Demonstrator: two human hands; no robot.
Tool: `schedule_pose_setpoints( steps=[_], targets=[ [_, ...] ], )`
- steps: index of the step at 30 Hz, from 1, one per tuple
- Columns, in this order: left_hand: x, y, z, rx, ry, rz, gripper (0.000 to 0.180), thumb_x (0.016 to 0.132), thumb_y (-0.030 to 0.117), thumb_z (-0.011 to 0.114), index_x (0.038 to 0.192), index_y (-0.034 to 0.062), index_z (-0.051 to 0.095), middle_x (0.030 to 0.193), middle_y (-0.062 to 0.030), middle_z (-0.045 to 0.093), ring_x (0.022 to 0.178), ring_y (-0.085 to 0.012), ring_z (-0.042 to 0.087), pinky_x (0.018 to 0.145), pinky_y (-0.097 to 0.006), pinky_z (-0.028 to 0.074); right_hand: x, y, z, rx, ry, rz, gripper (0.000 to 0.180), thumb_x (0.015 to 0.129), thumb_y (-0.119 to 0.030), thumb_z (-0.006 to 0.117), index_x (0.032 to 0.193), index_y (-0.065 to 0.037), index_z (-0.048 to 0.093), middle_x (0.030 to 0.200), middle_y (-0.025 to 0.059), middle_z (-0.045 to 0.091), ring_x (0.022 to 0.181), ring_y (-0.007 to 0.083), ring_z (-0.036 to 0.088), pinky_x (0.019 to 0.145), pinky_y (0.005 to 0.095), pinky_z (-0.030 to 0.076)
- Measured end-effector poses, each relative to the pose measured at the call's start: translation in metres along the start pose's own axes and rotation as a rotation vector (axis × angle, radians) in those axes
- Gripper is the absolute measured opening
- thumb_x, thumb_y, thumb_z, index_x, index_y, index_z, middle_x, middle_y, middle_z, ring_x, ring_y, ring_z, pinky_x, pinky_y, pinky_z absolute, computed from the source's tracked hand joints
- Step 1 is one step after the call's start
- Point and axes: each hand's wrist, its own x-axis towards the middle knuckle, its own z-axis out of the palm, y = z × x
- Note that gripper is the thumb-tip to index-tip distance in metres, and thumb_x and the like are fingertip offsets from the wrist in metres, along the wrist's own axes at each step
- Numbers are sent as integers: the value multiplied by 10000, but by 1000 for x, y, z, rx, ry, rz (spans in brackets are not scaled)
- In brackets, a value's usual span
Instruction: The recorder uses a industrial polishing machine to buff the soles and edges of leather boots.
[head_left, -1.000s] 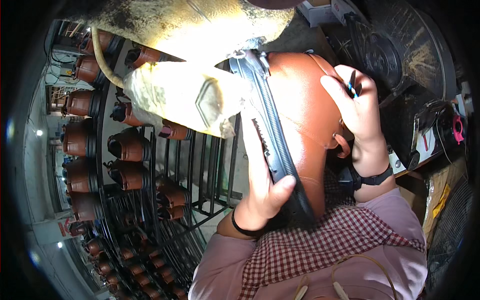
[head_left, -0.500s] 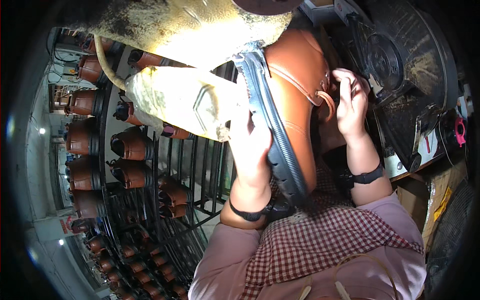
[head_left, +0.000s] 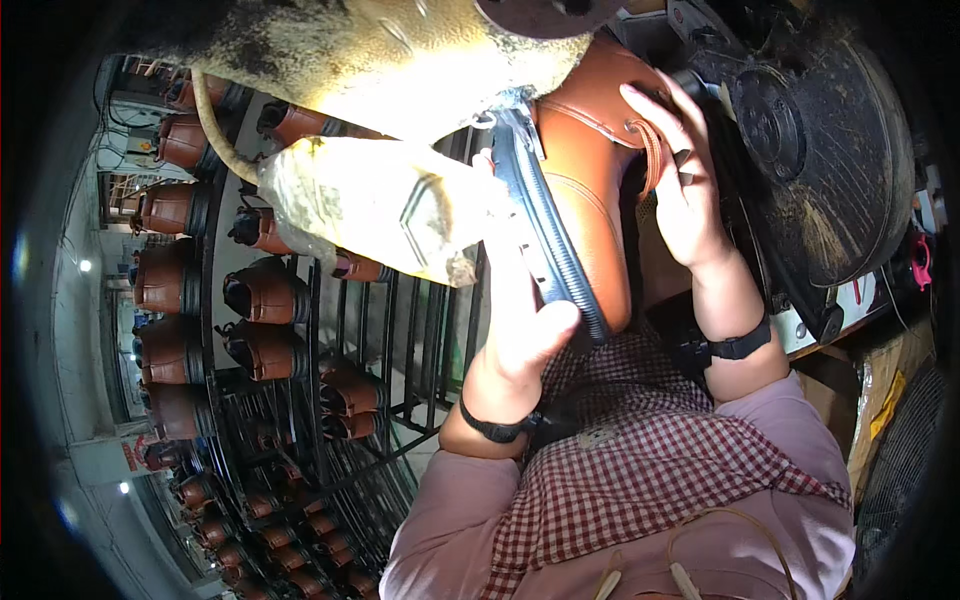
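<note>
A brown leather shoe (head_left: 585,165) with a brown lace stands on end, its thick black sole (head_left: 553,238) turned to the left. Its upper end meets the working tip of a worn, brightly lit machine head (head_left: 440,70). My left hand (head_left: 522,325) grips the sole from the left, thumb over the sole edge lower down; its fingers are partly lost in glare and behind a plastic-wrapped part (head_left: 350,205). On the other side, my right hand (head_left: 690,205) holds the leather upper beside the lace, fingers laid over it.
Racks (head_left: 208,330) with many brown shoes fill the left side. A large dark wheel (head_left: 820,150) stands close to my right hand. Beyond it lie a white tabletop (head_left: 800,335) and a pink ring-shaped item (head_left: 921,262). A fan grille (head_left: 905,460) is at lower right.
The shoe has shifted upward and its lower end sits higher. My right hand moved from beside the shoe onto the upper. My left thumb now lies over the sole edge.
</note>
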Motion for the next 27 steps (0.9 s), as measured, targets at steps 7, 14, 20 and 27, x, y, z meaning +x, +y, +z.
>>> schedule_pose_setpoints(
  steps=[7,14,20,27],
  targets=[
    [4,-23,1,-176,74,-15,979,783,395,694,1473,1,122,1385,-104,359,1225,-199,415,1016,-340,369,2,8,2,-125,-65,-29,411,917,8,419,1299,-79,542,1475,197,301,1336,325,359,1087,401,339],
    [25,2,11,-145,131,68,763,861,448,617,1407,11,312,1272,-92,500,1120,-181,533,971,-333,436,10,21,11,-160,-5,25,579,820,134,474,1305,-172,552,1493,201,266,1319,349,398,1055,389,396],
    [51,-5,3,-185,144,145,467,997,285,396,1374,9,394,1307,-122,517,1198,-223,516,1035,-364,394,17,30,11,-135,-38,34,535,819,110,529,1280,-159,573,1450,124,361,1301,330,408,1016,369,459],
    [82,-2,-6,-368,353,-95,457,977,359,433,1235,-13,495,1190,-154,587,1102,-252,569,986,-390,432,17,34,1,-444,-114,-50,443,743,49,576,1171,-59,606,1182,122,581,1218,348,459,1008,418,414]
  ],
)
